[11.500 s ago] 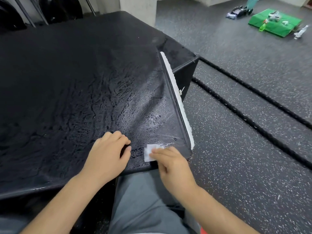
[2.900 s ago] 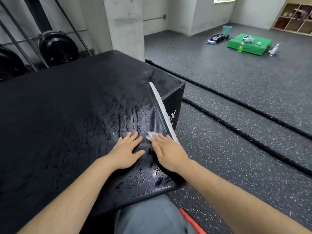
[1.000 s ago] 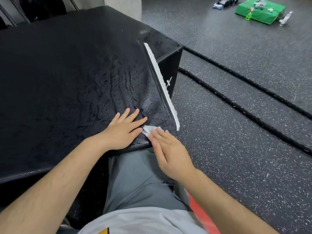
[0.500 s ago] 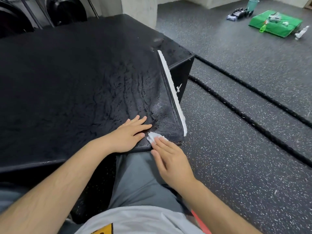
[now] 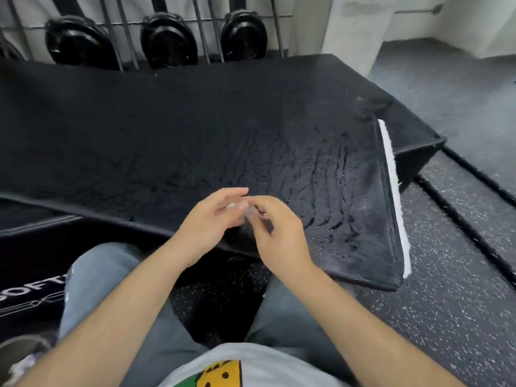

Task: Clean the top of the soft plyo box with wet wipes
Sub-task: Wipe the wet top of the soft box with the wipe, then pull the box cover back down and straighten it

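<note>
Damp plyo box top (image 5: 195, 135) below: my left hand (image 5: 208, 219) and right hand (image 5: 279, 233) have lifted off, pinching the wet wipe (image 5: 231, 205), likely refolding.

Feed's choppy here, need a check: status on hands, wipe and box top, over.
Left hand and right hand meet above box top near edge. Wipe pinched between them, blurred. Right part looks wet. Nothing in the way.

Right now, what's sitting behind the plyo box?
Three black weight plates stand behind the plyo box, among slanted metal bars against the wall. The box covers their lower edges and whatever holds them up.
</note>
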### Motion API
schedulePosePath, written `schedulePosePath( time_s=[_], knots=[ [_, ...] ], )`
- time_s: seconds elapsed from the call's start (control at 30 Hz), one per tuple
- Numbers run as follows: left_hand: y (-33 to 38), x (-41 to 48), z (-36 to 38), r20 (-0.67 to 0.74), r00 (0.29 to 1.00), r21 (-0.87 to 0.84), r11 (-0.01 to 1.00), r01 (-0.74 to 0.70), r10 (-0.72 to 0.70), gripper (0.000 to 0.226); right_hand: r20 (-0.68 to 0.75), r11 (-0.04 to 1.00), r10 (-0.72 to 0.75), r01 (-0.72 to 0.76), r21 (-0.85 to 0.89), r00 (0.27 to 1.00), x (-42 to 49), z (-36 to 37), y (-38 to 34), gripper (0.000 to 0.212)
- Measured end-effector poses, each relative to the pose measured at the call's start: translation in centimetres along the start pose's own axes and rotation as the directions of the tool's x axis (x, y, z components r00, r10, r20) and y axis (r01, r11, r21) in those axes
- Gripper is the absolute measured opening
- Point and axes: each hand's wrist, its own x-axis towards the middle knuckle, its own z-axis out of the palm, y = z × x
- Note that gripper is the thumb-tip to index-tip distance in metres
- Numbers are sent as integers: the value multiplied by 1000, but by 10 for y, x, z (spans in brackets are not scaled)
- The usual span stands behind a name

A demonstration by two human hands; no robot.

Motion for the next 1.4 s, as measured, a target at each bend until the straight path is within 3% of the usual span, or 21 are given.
schedulePosePath(
  time_s=[0.1, 0.2, 0.27, 0.37, 0.43, 0.57, 0.73, 0.83, 0.9, 0.93, 1.03, 1.07, 1.17, 1.23, 1.4],
  knots=[
    [5, -13, -37, -216, 976, -145, 989, -25, -7, 27, 27, 995, 13, -15, 100, 1000, 25, 31, -30, 13],
    [3, -35, -82, -410, 912, -173, 983, -55, -21, 26, 170, 988, -150, 140, 71, 974, 45, 68, -49, 6],
    [-2, -57, -114, -510, 859, -189, 980, -56, -49, 27, 304, 962, -272, 270, 49, 913, 52, 95, -61, 14],
    [-16, -103, -159, -594, 793, -319, 945, -75, -138, 29, 532, 948, -319, 257, 190, 785, 47, 140, -86, 32],
    [-29, -139, -181, -644, 739, -344, 938, -48, -199, 30, 599, 921, -388, 272, 278, 700, 38, 171, -104, 33],
    [-49, -214, -200, -776, 588, -244, 968, 54, -228, 20, 705, 903, -428, 234, 361, 565, 10, 230, -145, 24],
    [-44, -283, -218, -912, 370, -184, 983, 15, -176, 17, 678, 816, -578, 330, 475, 454, -31, 297, -190, 15],
    [-43, -300, -244, -937, 340, -60, 994, 88, -87, 18, 670, 803, -596, 346, 485, 443, -45, 336, -209, 14],
    [-64, -306, -271, -953, 303, 49, 969, 240, -27, 26, 708, 814, -577, 357, 459, 406, -49, 368, -212, 16],
    [-82, -308, -286, -956, 294, 80, 936, 344, -26, 25, 775, 831, -538, 366, 420, 333, -51, 384, -211, 24],
    [-144, -326, -316, -931, 263, -15, 748, 663, -252, 31, 957, 809, -285, 524, 268, -51, -64, 422, -199, 54],
    [-157, -333, -318, -926, 229, -47, 692, 720, -300, 36, 974, 797, -199, 561, 223, -105, -70, 428, -194, 56],
    [-177, -344, -315, -936, 181, -67, 657, 751, -302, 29, 988, 845, -140, 513, 154, -67, -78, 432, -180, 42],
    [-178, -338, -311, -935, 218, -32, 680, 733, -280, 22, 979, 826, -200, 533, 185, -29, -74, 428, -172, 31],
    [-146, -285, -299, -919, 348, 49, 822, 567, -184, 15, 933, 856, -300, 487, 172, 199, -31, 407, -174, 24]
  ],
)
